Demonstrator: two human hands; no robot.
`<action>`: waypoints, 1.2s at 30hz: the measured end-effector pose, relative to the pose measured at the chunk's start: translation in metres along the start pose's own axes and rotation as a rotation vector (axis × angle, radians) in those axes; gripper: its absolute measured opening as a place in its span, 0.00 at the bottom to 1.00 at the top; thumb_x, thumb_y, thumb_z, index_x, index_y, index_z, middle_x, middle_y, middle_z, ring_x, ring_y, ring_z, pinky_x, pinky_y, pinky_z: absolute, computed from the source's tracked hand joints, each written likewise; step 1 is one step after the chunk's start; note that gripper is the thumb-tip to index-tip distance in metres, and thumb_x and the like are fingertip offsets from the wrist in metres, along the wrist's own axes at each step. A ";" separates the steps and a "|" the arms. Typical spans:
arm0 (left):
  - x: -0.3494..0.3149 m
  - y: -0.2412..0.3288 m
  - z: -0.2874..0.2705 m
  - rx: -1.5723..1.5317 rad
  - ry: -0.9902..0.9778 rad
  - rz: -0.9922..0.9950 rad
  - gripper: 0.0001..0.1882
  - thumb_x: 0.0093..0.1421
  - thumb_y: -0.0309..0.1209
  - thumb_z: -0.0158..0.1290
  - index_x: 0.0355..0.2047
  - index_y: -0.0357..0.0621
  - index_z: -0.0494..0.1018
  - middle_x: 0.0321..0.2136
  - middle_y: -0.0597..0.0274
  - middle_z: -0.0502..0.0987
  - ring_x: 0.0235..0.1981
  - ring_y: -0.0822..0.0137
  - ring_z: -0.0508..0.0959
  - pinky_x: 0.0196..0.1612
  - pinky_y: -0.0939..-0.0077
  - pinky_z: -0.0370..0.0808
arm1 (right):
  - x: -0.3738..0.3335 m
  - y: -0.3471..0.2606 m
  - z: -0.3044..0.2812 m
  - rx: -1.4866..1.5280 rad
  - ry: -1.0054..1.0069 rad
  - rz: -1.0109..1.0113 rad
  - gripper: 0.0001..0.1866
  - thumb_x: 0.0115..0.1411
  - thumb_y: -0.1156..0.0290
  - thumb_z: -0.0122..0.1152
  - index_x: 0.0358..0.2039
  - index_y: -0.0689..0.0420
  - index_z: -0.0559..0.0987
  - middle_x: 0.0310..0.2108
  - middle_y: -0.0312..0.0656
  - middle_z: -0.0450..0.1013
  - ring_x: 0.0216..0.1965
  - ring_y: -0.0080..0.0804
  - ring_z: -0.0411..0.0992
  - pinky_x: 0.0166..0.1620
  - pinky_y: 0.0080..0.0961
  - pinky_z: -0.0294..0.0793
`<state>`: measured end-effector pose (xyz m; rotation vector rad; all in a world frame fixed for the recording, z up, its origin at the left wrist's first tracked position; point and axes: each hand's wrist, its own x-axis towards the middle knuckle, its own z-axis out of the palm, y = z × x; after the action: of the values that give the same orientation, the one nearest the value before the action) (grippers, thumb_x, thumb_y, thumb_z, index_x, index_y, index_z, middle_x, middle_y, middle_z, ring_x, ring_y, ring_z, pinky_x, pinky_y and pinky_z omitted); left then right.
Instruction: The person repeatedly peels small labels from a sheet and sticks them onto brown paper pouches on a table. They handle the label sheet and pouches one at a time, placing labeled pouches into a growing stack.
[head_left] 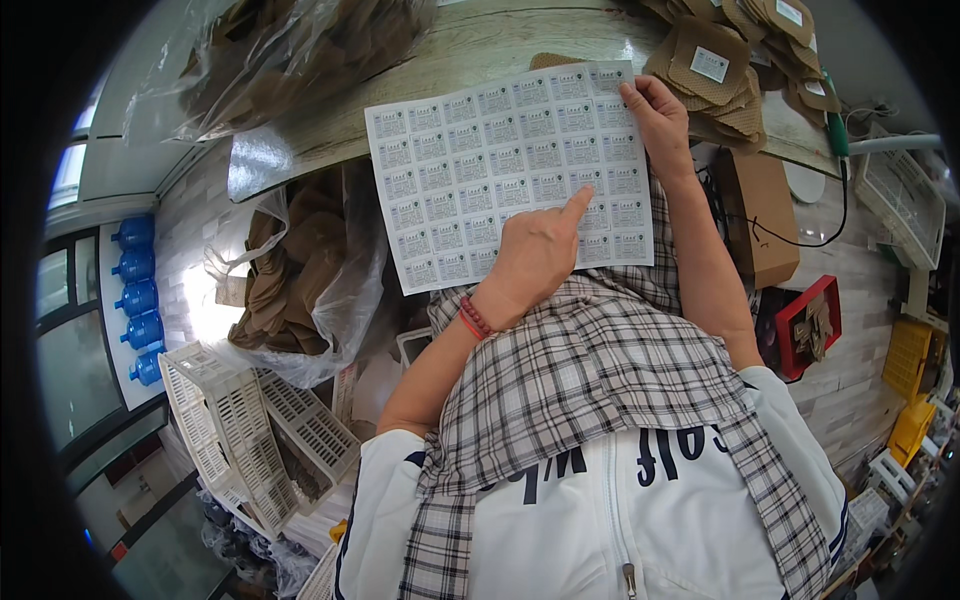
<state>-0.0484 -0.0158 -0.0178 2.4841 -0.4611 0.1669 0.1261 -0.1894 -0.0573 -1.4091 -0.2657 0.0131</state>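
A white sheet of labels, printed in rows of small stickers, spans the near table edge and my lap. Its upper right corner is pinched by my right hand, thumb on top and fingers behind. My left hand lies over the lower middle of the sheet, its index finger stretched out to touch a sticker and the other fingers curled; it holds nothing. A red bead bracelet circles that wrist. To the right of the sheet lies a pile of brown woven-textured pads, some bearing a white label.
A clear bag of brown pieces sits on the table; another bag hangs below it at left. White plastic crates stand on the floor. To the right are a cardboard box, a red box and a dark cable.
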 end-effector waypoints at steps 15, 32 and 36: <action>0.000 0.004 -0.003 0.058 -0.076 -0.040 0.26 0.54 0.22 0.48 0.56 0.36 0.69 0.22 0.52 0.78 0.23 0.52 0.78 0.28 0.60 0.74 | 0.001 0.002 -0.001 -0.011 0.008 0.018 0.09 0.65 0.68 0.60 0.39 0.61 0.79 0.32 0.28 0.75 0.32 0.12 0.68 0.35 0.12 0.68; -0.003 -0.001 0.003 0.109 -0.065 0.003 0.30 0.55 0.22 0.51 0.60 0.36 0.64 0.21 0.62 0.74 0.22 0.64 0.76 0.26 0.72 0.73 | 0.000 -0.001 0.001 0.040 -0.001 0.013 0.09 0.65 0.68 0.60 0.39 0.61 0.79 0.31 0.28 0.75 0.31 0.12 0.68 0.35 0.12 0.68; -0.002 -0.001 0.002 0.114 -0.071 -0.002 0.30 0.55 0.23 0.52 0.60 0.37 0.64 0.20 0.64 0.73 0.21 0.66 0.76 0.25 0.73 0.72 | 0.000 0.001 0.000 0.037 -0.009 0.020 0.09 0.65 0.68 0.60 0.39 0.61 0.79 0.32 0.29 0.75 0.32 0.12 0.68 0.35 0.12 0.68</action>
<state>-0.0503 -0.0157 -0.0201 2.6093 -0.4917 0.1067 0.1263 -0.1891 -0.0578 -1.3756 -0.2573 0.0407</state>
